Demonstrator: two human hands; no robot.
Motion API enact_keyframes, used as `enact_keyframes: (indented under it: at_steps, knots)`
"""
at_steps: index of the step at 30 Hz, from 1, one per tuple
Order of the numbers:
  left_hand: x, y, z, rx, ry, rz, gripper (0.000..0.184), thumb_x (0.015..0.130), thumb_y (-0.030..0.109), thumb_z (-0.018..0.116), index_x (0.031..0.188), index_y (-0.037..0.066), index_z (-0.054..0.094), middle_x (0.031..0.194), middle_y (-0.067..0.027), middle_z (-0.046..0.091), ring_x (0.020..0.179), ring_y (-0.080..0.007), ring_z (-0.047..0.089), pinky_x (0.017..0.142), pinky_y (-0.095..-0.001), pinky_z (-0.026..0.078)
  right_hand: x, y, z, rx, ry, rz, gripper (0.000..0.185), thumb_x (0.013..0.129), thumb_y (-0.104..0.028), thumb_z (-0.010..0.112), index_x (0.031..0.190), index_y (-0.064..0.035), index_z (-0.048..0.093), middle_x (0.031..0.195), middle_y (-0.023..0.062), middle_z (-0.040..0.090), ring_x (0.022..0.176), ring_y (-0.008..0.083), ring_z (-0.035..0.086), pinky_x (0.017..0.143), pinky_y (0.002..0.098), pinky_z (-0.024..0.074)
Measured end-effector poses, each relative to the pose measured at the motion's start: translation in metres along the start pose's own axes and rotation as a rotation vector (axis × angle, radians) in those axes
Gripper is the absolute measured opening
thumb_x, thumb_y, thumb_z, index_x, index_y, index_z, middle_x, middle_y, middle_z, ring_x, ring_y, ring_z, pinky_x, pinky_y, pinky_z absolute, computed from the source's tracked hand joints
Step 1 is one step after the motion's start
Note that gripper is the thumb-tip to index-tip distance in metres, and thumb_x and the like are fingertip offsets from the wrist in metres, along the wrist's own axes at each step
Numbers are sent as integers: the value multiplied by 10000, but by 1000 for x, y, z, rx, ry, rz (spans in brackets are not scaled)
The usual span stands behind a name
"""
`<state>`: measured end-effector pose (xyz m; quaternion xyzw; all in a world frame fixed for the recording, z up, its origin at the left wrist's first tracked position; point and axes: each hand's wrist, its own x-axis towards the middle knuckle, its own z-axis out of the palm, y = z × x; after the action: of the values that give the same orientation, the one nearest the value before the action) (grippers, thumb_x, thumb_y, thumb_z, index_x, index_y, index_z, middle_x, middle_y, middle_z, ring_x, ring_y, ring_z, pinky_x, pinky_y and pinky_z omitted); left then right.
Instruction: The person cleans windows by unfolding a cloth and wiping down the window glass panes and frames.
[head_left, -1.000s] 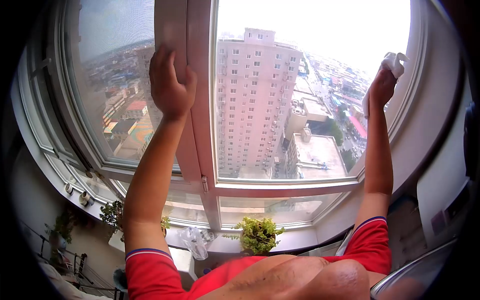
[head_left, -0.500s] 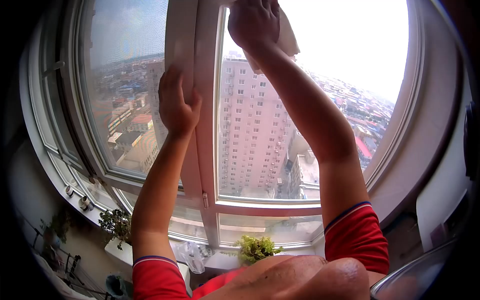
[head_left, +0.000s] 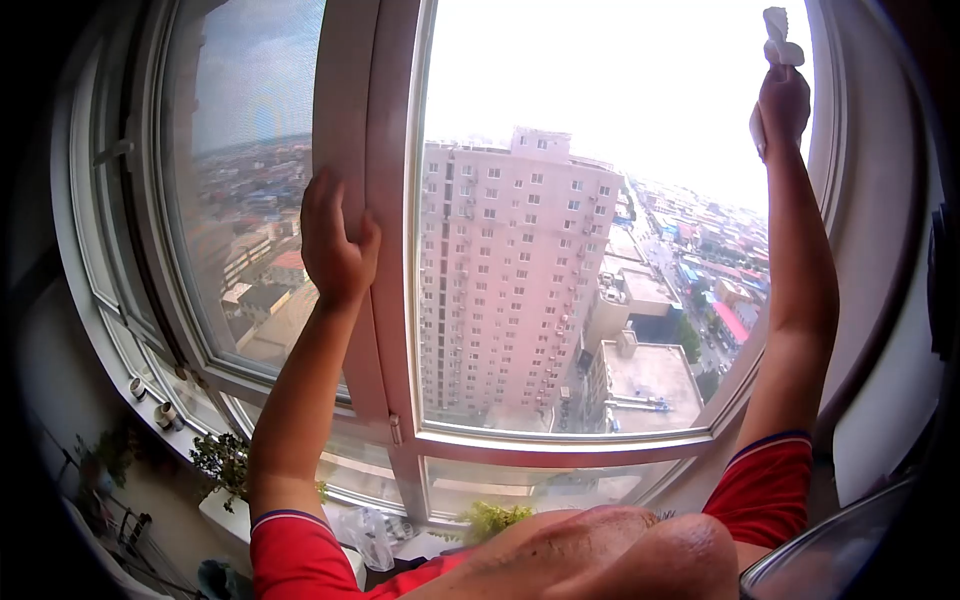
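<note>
My left hand [head_left: 338, 245] rests against the window frame [head_left: 385, 330] between the two panes, thumb apart from the fingers and nothing held in it. High at the right edge of the large window pane [head_left: 690, 130], my right hand [head_left: 784, 105] is closed on a white cloth [head_left: 783, 50]. Part of the cloth sticks out above the fist and part hangs at its left side. The cloth is close to the right side of the frame; whether it touches the glass is hard to tell.
Below the window are a green plant [head_left: 495, 520], a clear plastic bag [head_left: 367, 538] and a darker potted plant [head_left: 220, 462]. Small cups [head_left: 165, 415] stand on the left sill. A handle [head_left: 396, 430] sits low on the middle frame. Tall buildings show outside.
My right hand with the cloth has swung from the pane's upper left to its upper right. My left hand stays on the frame. The view has tilted up compared with a second ago.
</note>
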<state>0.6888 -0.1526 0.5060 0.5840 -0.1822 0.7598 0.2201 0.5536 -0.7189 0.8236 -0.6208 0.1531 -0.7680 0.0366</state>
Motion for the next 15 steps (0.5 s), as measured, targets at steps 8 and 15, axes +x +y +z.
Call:
enact_keyframes:
  at_steps: [8, 15]
  knots:
    - [2, 4, -1, 8, -7, 5, 509, 862, 93, 690, 1340, -27, 561, 1436, -240, 556, 1334, -443, 531, 1120, -499, 439, 14, 69, 11, -137, 66, 355, 542, 1019, -471, 482, 1290, -44, 677, 1207, 193, 728, 1117, 376, 701, 1011, 489, 522]
    - [-1, 2, -4, -6, -29, -2, 522, 902, 154, 734, 1367, -5, 556, 1455, -221, 552, 1338, -411, 542, 1102, -458, 453, 23, -121, 61, -129, 81, -218, 350, 1054, -231, 400, 1212, 2, 608, 1130, 194, 685, 1057, 310, 682, 880, 403, 546]
